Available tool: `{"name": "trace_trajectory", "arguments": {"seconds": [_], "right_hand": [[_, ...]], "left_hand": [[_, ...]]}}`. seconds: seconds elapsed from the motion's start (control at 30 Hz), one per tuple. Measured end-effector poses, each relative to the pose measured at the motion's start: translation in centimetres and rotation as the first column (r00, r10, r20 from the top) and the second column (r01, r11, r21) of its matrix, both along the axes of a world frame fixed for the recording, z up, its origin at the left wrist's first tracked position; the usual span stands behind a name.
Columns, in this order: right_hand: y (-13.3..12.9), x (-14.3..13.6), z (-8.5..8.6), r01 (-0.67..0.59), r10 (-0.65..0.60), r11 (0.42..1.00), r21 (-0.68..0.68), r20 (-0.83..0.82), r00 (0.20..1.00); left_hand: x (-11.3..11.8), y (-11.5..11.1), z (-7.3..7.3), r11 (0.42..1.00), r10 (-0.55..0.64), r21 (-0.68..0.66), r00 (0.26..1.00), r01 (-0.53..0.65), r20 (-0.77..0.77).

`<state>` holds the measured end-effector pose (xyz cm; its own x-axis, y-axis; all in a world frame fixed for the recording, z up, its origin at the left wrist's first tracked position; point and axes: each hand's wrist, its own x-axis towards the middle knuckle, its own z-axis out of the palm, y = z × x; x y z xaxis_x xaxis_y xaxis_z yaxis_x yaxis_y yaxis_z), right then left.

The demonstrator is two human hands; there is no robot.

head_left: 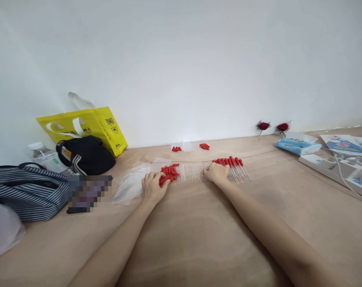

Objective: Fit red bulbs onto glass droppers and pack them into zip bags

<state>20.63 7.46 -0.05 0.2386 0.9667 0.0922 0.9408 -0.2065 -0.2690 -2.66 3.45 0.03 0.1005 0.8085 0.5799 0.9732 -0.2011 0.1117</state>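
Note:
A row of thin clear dropper tubes [191,172] lies side by side on the table. At its left end is a heap of red rubber bulbs [169,171]. My left hand [154,186] is closed over the near edge of that heap, with a red bulb at the thumb and fingertips. My right hand [216,172] is curled at the right end of the bare tubes, its fingertips pinched on a tube and partly hidden. To its right lie several droppers with red bulbs [235,162] on their far ends.
Clear plastic bags [129,185] lie left of my left hand. A small bag with red-bulbed droppers [190,146] is by the wall. Farther left are a yellow bag [109,131], black cap [89,155] and striped bag [34,191]. Tissues [297,145] and a white tray [327,167] are right.

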Motion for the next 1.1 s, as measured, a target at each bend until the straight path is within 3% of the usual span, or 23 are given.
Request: {"name": "trace_trajectory", "arguments": {"seconds": [0.2,0.47,0.57,0.73,0.9,1.07,1.1], "right_hand": [[0.2,0.0,0.2,-0.007,0.007,1.000,-0.020,0.006,1.000],[-0.6,0.4,0.5,-0.021,0.020,1.000,0.024,0.021,1.000],[-2.0,0.6,0.2,-0.079,0.074,0.986,0.147,0.043,0.996],[-5.8,1.9,-1.2,-0.308,0.294,0.859,0.410,0.099,0.951],[-8.4,4.7,-2.4,-0.448,0.448,0.772,0.451,0.113,0.887],[-8.5,6.2,-3.1,-0.540,0.604,0.710,0.452,0.006,0.797],[-8.4,6.2,-3.2,-0.556,0.628,0.693,0.459,-0.005,0.778]], "left_hand": [[0.8,1.0,0.1,0.989,-0.145,0.018,0.985,0.147,-0.091],[2.3,3.9,2.0,0.931,-0.345,-0.232,0.888,0.282,-0.303],[2.7,4.3,2.3,0.919,-0.370,-0.265,0.874,0.293,-0.316],[3.3,4.8,2.4,0.910,-0.371,-0.307,0.877,0.277,-0.307],[3.7,5.1,2.9,0.914,-0.362,-0.292,0.891,0.282,-0.272],[4.2,1.6,3.1,0.894,-0.420,-0.253,0.886,0.369,-0.195],[4.4,0.5,2.7,0.866,-0.467,-0.253,0.879,0.431,-0.101]]}}
